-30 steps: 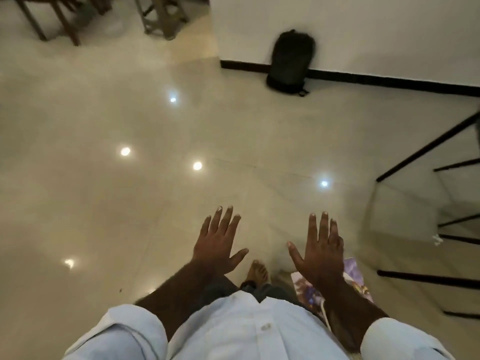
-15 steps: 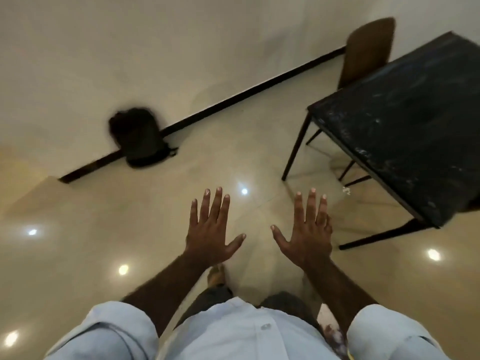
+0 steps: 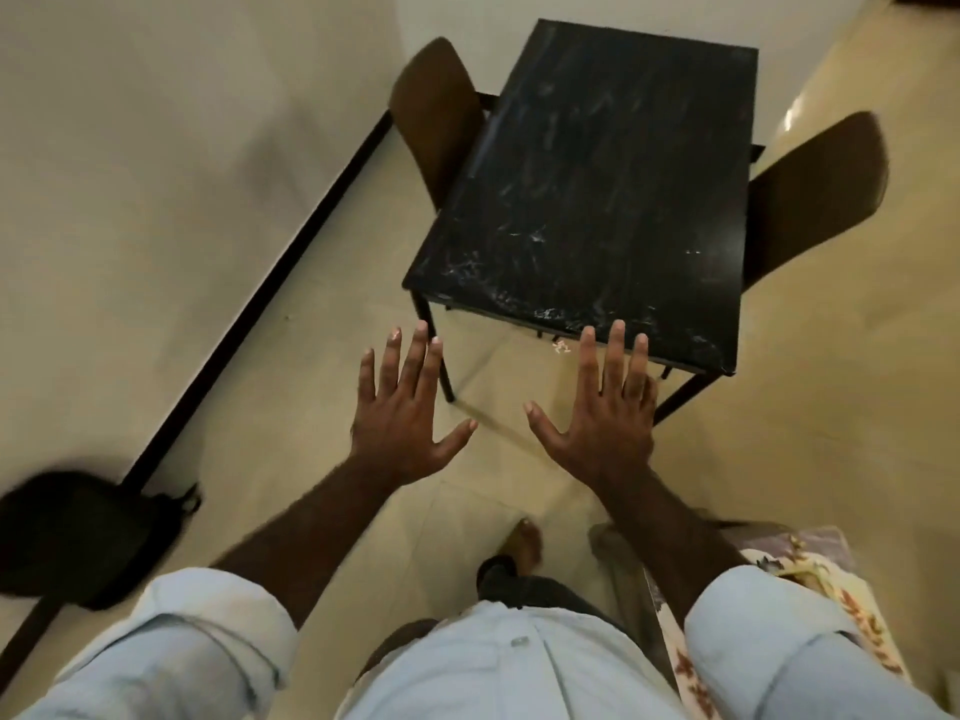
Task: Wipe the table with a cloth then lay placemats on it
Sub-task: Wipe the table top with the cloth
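A black rectangular table with pale streaks on its top stands ahead of me, its near edge just beyond my fingertips. My left hand is held out flat over the floor, fingers spread, holding nothing. My right hand is stretched out the same way, its fingertips overlapping the table's near edge in the view. Patterned fabric, cream with reddish and purple print, lies at the lower right behind my right sleeve. No cloth is in either hand.
A brown chair stands at the table's left side and another brown chair at its right. A black backpack leans against the wall at the left, by the dark skirting strip. The floor is glossy beige tile.
The view has swung round from the open floor to face the table, which now sits straight ahead and closer. Both hands stay spread and empty.
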